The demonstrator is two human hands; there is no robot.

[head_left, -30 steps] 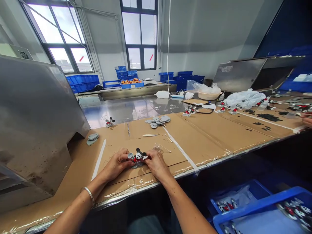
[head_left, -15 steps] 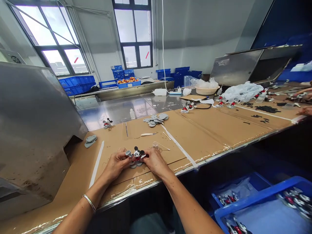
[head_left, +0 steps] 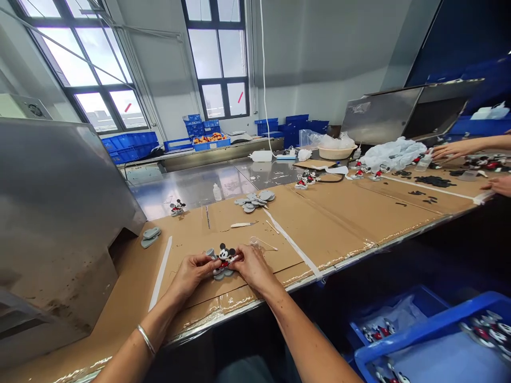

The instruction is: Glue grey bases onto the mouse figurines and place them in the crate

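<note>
Both my hands meet over the cardboard-covered bench near its front edge. My left hand and my right hand pinch a small cartoon mouse figure, black with red shorts, that sits on a grey base. The fingers of each hand are closed on the figure's sides. A silver bangle rings my left wrist. Just behind my right hand stand a small clear cup and a thin stick.
A pile of grey bases, a white-handled tool, another mouse figure and two grey bases lie farther back. A steel hood stands left. Another person's hands work at far right. Blue bins of figures sit below right.
My hands stay on the figure and have turned it slightly. The view has shifted a little, and the other person's arm at far right now reaches farther over the bench.
</note>
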